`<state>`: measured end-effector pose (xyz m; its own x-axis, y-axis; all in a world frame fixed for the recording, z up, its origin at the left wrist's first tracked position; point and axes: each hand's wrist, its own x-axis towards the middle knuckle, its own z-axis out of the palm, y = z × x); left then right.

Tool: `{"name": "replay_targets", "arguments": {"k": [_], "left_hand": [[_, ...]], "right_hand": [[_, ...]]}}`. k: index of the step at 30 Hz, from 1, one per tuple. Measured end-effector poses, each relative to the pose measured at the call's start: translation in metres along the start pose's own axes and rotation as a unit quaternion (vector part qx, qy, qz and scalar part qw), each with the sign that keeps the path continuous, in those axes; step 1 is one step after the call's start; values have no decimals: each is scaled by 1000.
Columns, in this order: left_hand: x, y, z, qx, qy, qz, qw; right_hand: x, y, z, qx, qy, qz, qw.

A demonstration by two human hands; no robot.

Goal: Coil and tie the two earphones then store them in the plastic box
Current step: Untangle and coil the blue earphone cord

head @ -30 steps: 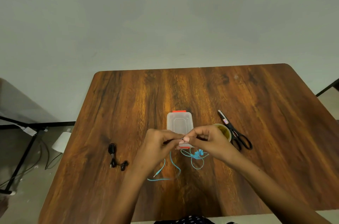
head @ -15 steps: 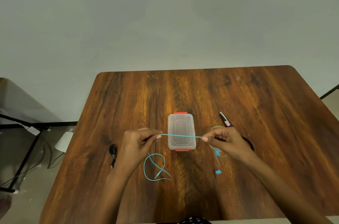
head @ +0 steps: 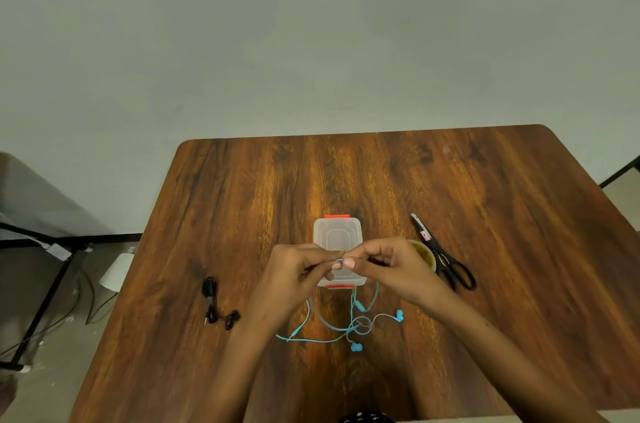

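Note:
A blue earphone (head: 349,327) hangs in loose loops from both hands down onto the table, its two buds and plug lying on the wood. My left hand (head: 298,270) and my right hand (head: 388,265) meet fingertip to fingertip over the near end of the clear plastic box (head: 337,235), each pinching the blue cable. The box has its lid on, with orange clips at both ends. A black earphone (head: 216,306) lies bundled on the table to the left, apart from both hands.
Black scissors (head: 446,261) lie to the right of the box. A yellowish roll of tape (head: 424,254) sits between the scissors and my right hand, partly hidden by it. The wooden table (head: 485,214) ends at a grey wall behind.
Half a second ago my hands held the blue cable stretched taut between them; they have come back together over the box and the cable hangs in slack loops.

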<state>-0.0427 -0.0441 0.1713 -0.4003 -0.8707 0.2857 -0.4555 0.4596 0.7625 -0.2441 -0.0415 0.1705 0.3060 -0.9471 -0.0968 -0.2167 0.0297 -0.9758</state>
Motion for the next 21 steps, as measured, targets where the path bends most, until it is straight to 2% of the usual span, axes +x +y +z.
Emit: {"name": "replay_targets", "arguments": {"k": [4, 8, 13, 17, 19, 21], "left_hand": [[-6, -13, -26, 6, 54, -11, 998], [-10, -21, -35, 23, 77, -14, 997], [-13, -26, -26, 37, 61, -27, 997], [-13, -37, -24, 101, -22, -79, 992], [-8, -27, -17, 94, -20, -44, 994], [2, -9, -4, 32, -19, -13, 999]], "right_hand": [[-8, 7, -26, 13, 27, 25, 999], [-14, 14, -43, 22, 36, 41, 998], [-15, 21, -43, 25, 50, 37, 998], [-11, 19, -36, -2, 64, 23, 998], [-8, 15, -28, -18, 52, 14, 998], [-4, 9, -18, -23, 32, 7, 999]]}}
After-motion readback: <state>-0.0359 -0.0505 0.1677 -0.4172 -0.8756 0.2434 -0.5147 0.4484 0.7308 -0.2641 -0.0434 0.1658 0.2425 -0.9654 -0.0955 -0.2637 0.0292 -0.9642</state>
